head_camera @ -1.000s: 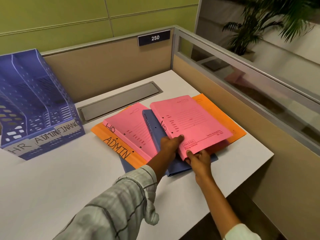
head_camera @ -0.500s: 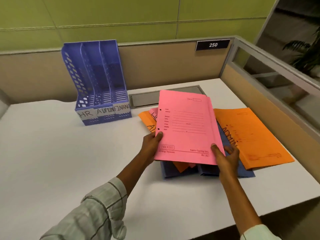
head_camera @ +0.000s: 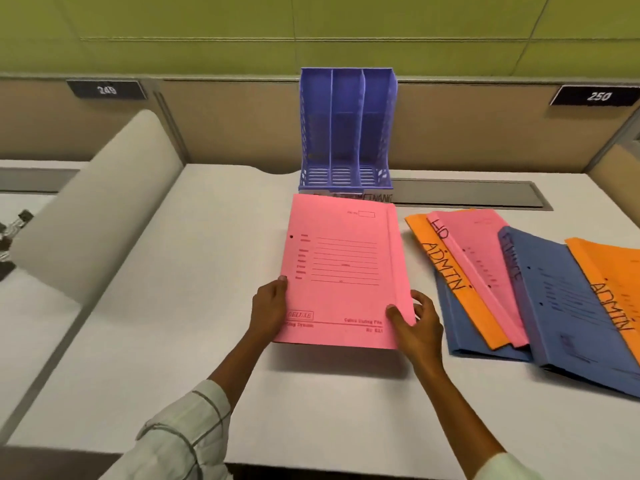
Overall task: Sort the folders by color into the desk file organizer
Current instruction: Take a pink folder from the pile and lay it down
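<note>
Both hands, left hand (head_camera: 268, 306) and right hand (head_camera: 417, 327), pinch the pink folder (head_camera: 343, 271) by its bottom corners, lifted just before the empty blue organizer (head_camera: 346, 133); probably light, bendy card, so gripping both edges stops sagging.

- The nameplate (head_camera: 596, 96) on the partition, up and right of the held pink folder, reads "250".
- An orange folder (head_camera: 446, 271) right of the grip reads "ADMIN" (another (head_camera: 613, 306) farther right too).
- The organizer label (head_camera: 377, 197) shows "FINANC", partly hidden.
</note>
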